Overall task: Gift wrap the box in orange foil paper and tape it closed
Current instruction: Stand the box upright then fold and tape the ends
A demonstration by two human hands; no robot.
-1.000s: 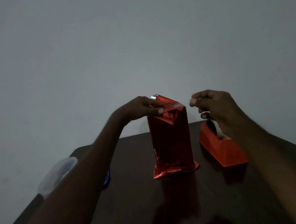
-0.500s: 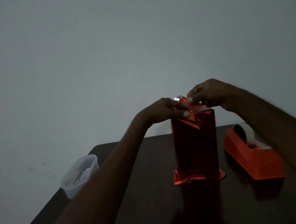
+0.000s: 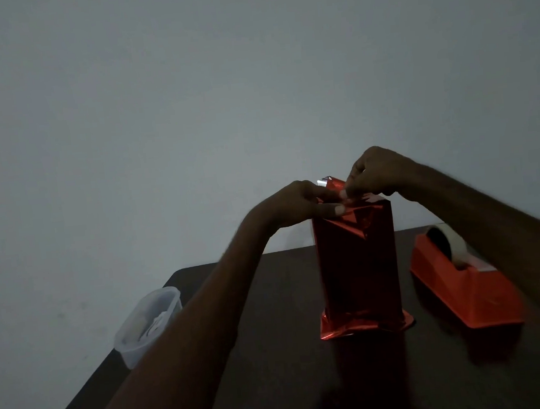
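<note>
The box (image 3: 357,268) stands upright on the counter (image 3: 279,384), already sleeved in orange foil paper (image 3: 356,225), directly below both hands. The left hand (image 3: 298,205) curls over the near-left top corner, its fingers and thumb pressing the folded foil down against the box top. The right hand (image 3: 374,174) hovers just above and beside it, thumb and fingertips pinched together at the flap's upper edge; whether a strip of tape is between them cannot be told in this dim light.

The step in hand looks like sealing the top flap. To do it well, the left hand should pin the fold flat and taut so the crinkly foil does not spring open, while the right lays the tape across the seam and rubs it down from the middle outward. Foil is slippery and creases easily, so light, even pressure suits it. The box is tall and narrow, so pushing sideways could tip it; press straight down.

The tape dispenser (image 3: 464,287) sits below the right forearm, near for another strip. The bottom foil skirt (image 3: 366,327), well below both hands, flares out unsealed.
</note>
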